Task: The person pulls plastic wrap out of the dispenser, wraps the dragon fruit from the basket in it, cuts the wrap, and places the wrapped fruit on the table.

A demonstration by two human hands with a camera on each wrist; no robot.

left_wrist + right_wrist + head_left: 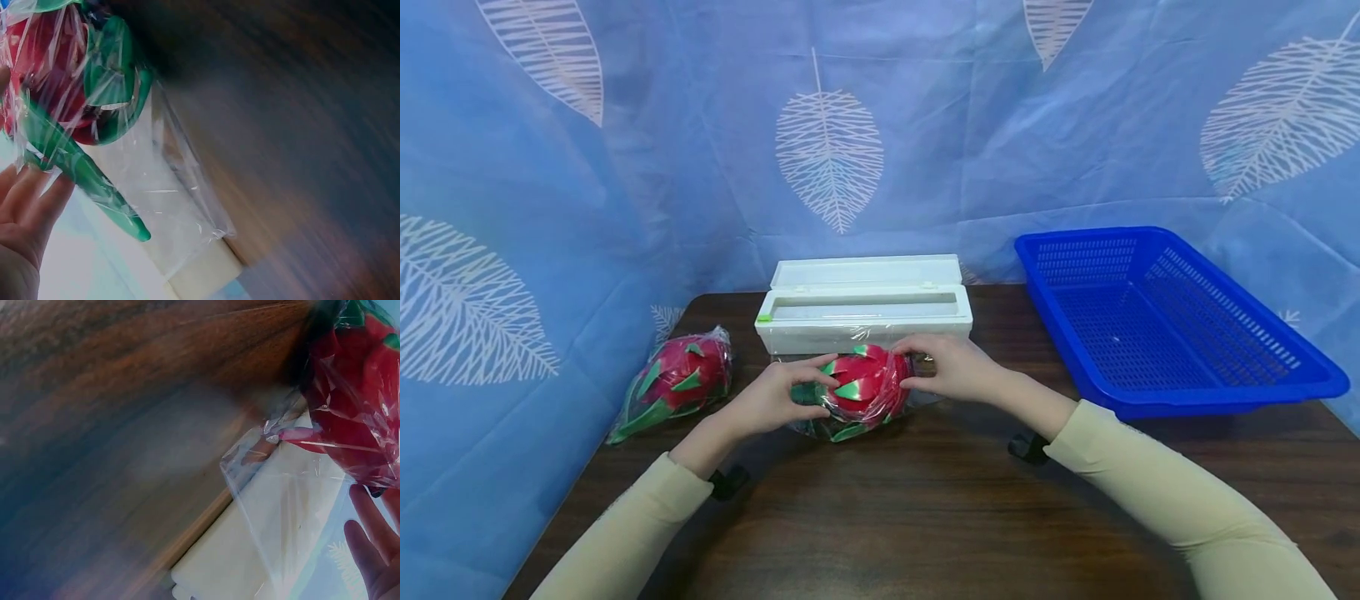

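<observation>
A red dragon fruit (867,385) with green-tipped scales lies between both hands, loosely covered in clear plastic film (294,456). My left hand (771,398) grips its left end, thumb below and fingers above. On the other end, my right hand (951,367) holds the fruit and film between thumb and fingers. Loose film spreads past the fruit on both sides in the wrist views, overlapping the white box behind. That film dispenser box (865,337) stands just beyond the fruit with its lid raised. In the left wrist view, a long green stem (94,178) shows through the film.
Another film-wrapped dragon fruit (681,375) lies at the table's left edge. A blue plastic basket (1093,387) with slotted sides stands at the right. Leaf-patterned blue cloth (910,167) hangs behind the dark wooden table (880,517).
</observation>
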